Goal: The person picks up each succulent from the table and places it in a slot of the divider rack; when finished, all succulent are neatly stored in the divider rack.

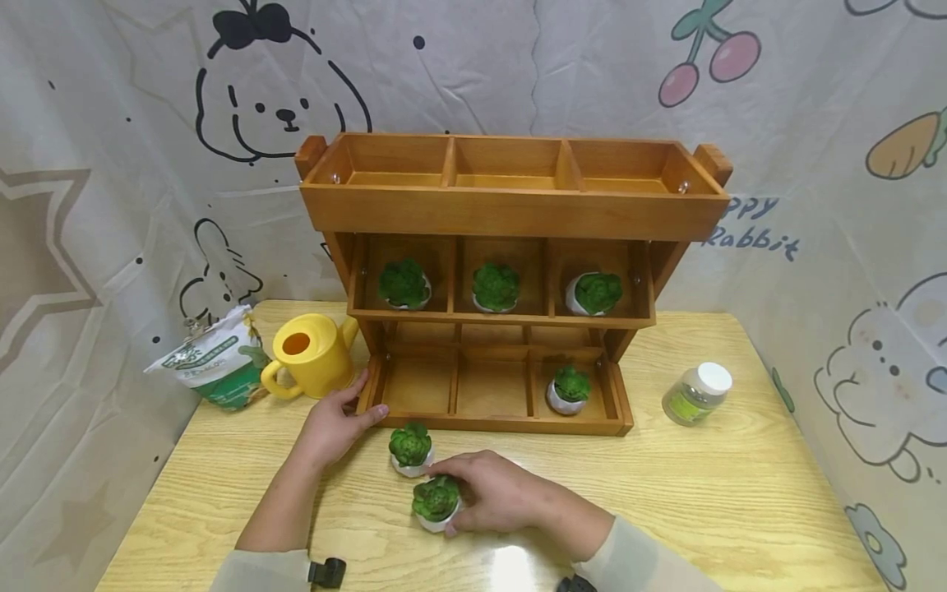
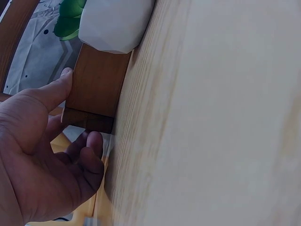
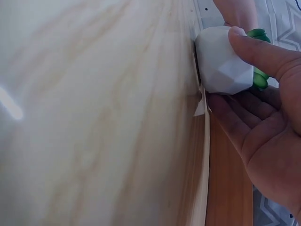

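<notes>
A wooden three-tier shelf [image 1: 510,215] stands on the table. My left hand [image 1: 334,427] grips the front left corner of its bottom tier, thumb on the front board; in the left wrist view the other fingers curl at the tray's end. My right hand [image 1: 497,495] holds a small artificial succulent in a white faceted pot [image 3: 221,61] between thumb and fingers, at the table's surface. Just behind it, close to the shelf, stands another potted succulent [image 1: 410,448]. One potted succulent [image 1: 570,389] sits in the bottom tier's right compartment. The middle tier holds three more, the centre one [image 1: 496,288] among them.
Left of the shelf are a yellow watering can [image 1: 314,362] and a white-and-green bag [image 1: 222,362]. A clear jar with a white lid [image 1: 697,395] stands to the right. Behind hangs a patterned cloth [image 1: 459,66]. The wooden table [image 1: 710,510] extends in front.
</notes>
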Tool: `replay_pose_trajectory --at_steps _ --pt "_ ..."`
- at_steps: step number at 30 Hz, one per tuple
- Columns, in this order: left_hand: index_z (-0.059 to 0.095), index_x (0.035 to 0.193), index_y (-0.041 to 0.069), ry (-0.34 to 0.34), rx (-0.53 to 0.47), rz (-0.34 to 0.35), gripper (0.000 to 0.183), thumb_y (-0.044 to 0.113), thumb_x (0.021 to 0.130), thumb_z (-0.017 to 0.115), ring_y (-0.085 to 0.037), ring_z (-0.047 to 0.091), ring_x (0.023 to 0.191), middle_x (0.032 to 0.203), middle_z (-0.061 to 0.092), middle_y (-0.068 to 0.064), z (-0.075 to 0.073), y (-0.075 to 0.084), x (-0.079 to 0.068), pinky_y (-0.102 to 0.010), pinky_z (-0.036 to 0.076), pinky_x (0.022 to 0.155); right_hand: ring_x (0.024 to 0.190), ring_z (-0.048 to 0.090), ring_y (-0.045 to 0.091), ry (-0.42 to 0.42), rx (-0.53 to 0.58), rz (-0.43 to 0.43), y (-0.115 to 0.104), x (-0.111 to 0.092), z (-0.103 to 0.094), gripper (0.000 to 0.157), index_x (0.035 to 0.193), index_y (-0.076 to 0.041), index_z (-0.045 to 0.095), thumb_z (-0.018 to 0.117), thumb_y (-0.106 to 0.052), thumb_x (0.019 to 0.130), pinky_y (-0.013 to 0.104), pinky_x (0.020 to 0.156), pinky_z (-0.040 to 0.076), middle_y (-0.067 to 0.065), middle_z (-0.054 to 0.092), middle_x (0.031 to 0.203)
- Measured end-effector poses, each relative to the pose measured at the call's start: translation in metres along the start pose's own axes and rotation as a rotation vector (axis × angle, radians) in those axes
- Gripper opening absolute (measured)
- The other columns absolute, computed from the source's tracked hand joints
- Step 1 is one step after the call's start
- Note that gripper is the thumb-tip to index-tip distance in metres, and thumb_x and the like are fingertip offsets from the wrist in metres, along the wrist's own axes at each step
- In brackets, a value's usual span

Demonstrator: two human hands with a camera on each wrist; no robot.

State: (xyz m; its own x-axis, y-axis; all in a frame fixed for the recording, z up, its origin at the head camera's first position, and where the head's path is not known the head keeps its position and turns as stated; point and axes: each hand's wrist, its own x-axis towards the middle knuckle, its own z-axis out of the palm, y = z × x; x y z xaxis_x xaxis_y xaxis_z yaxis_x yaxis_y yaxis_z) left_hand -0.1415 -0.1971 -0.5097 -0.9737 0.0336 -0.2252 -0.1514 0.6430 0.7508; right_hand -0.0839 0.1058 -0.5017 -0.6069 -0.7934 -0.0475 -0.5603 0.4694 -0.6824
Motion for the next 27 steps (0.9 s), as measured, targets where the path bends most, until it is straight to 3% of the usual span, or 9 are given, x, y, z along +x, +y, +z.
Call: replay_pose_trajectory --at_steps 22,27 --pt "0.034 0.163 0.023 -0.001 -0.006 0.011 0.083 0.049 0.095 0.074 -0.046 0.042 0.143 0.162 0.039 -0.018 0.0 0.0 0.001 -0.061 0.036 0.115 0.122 0.06 0.006 0.064 0.065 0.122 0.009 -0.015 -0.024 0.071 0.144 -0.019 0.06 0.09 -0.036 0.081 0.034 0.109 0.047 -0.009 0.064 0.137" --pt "0.034 0.163 0.024 -0.004 -0.011 0.001 0.084 0.05 0.094 0.074 -0.046 0.041 0.144 0.163 0.038 -0.02 -0.001 -0.001 0.0 -0.061 0.036 0.115 0.117 0.063 0.006 0.087 0.065 0.108 0.013 -0.015 -0.031 0.072 0.144 -0.016 0.06 0.09 -0.035 0.082 0.033 0.106 0.05 -0.008 0.065 0.136"
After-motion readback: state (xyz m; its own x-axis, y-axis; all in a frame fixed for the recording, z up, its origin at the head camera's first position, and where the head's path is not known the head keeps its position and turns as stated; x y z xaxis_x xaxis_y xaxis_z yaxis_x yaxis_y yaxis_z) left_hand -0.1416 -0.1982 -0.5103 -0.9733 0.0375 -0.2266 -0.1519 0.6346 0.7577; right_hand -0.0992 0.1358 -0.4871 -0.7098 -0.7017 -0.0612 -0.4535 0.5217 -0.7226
